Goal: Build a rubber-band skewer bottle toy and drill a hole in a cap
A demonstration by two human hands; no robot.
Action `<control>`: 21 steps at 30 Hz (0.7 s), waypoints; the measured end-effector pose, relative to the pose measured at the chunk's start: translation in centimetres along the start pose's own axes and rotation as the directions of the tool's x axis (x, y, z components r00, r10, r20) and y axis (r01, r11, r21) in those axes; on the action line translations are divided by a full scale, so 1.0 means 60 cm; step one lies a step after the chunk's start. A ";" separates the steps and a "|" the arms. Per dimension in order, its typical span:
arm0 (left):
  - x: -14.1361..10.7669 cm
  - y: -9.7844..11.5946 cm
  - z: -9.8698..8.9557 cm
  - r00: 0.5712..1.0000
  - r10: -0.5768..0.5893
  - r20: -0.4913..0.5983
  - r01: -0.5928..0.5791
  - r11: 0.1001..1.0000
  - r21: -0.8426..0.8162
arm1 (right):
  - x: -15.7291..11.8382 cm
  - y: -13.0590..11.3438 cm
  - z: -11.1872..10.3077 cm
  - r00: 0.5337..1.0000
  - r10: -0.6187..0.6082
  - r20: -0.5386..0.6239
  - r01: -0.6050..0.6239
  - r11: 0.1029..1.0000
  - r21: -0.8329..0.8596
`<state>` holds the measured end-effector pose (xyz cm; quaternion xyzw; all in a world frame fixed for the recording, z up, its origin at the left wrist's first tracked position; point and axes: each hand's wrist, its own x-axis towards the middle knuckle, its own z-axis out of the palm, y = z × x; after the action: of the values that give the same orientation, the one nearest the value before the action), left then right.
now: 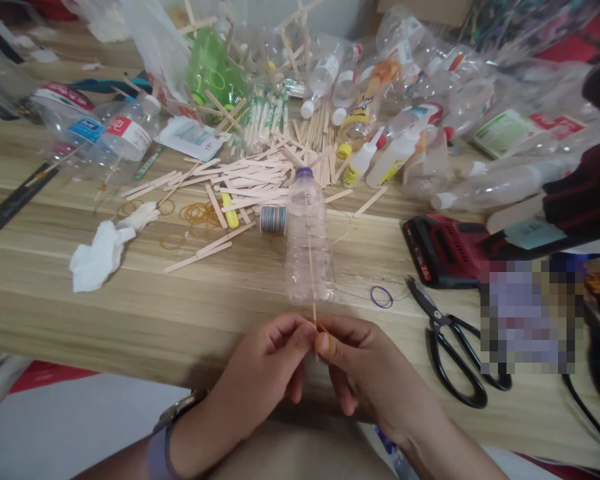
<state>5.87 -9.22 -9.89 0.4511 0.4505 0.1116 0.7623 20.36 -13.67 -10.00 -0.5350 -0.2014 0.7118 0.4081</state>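
Observation:
A clear plastic bottle with a purple cap lies in front of me, its base toward my hands. A thin wooden skewer runs along the bottle; whether it passes inside or over it I cannot tell. My left hand pinches the skewer's near end between thumb and finger. Against it, my right hand is closed on a yellowish rubber band at the same end of the skewer. Both hands are at the table's front edge, fingertips touching.
Black-handled scissors and a red-black battery pack lie to the right. Left of the bottle are a thread spool, craft sticks, rubber bands and crumpled tissue. Glue bottles and many plastic bottles crowd the back.

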 end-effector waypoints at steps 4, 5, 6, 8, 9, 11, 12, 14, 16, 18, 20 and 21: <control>-0.011 0.000 -0.005 0.999 0.028 0.016 -0.030 0.991 0.129 | 0.003 -0.005 0.010 0.982 -0.055 -0.179 0.057 0.998 0.006; -0.015 0.001 -0.006 0.999 0.027 0.027 -0.031 0.987 0.158 | 0.003 -0.006 0.011 0.980 -0.054 -0.194 0.054 0.999 -0.006; -0.019 0.002 -0.007 0.999 0.029 0.032 -0.034 0.983 0.182 | 0.004 -0.007 0.011 0.980 -0.051 -0.194 0.048 0.999 -0.020; -0.026 0.003 -0.009 0.999 0.037 0.031 -0.043 0.972 0.232 | 0.006 -0.009 0.009 0.983 -0.055 -0.174 0.048 0.998 -0.046; -0.030 0.004 -0.009 0.999 0.044 0.026 -0.049 0.965 0.257 | 0.008 -0.009 0.008 0.984 -0.066 -0.166 0.057 0.997 -0.057; -0.037 0.003 -0.011 0.998 0.059 0.023 -0.063 0.952 0.300 | 0.012 -0.009 0.004 0.979 -0.101 -0.178 0.089 0.993 -0.075; -0.041 0.002 -0.012 0.998 0.059 0.030 -0.065 0.948 0.311 | 0.014 -0.008 0.002 0.975 -0.115 -0.191 0.102 0.992 -0.079; -0.046 0.001 -0.014 0.998 0.052 0.047 -0.064 0.953 0.296 | 0.016 -0.006 -0.001 0.971 -0.121 -0.204 0.107 0.991 -0.076; -0.047 0.001 -0.017 0.998 0.063 0.016 -0.065 0.966 0.251 | 0.015 -0.003 -0.002 0.976 -0.102 -0.195 0.089 0.993 -0.074; -0.044 0.003 -0.021 0.989 0.132 -0.071 -0.112 0.965 0.237 | 0.013 0.000 -0.002 0.978 -0.087 -0.190 0.075 0.995 -0.068; -0.039 0.005 -0.024 0.953 0.270 -0.141 -0.205 0.911 0.357 | 0.009 0.002 0.000 0.979 -0.085 -0.184 0.078 0.996 -0.044; -0.036 0.005 -0.026 0.921 0.359 -0.153 -0.256 0.851 0.457 | 0.008 0.002 0.001 0.980 -0.088 -0.177 0.085 0.996 -0.026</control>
<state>3.47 -9.39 -8.66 0.6578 0.4714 0.1833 0.5581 20.20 -13.36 -10.36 -0.5910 -0.1935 0.6409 0.4501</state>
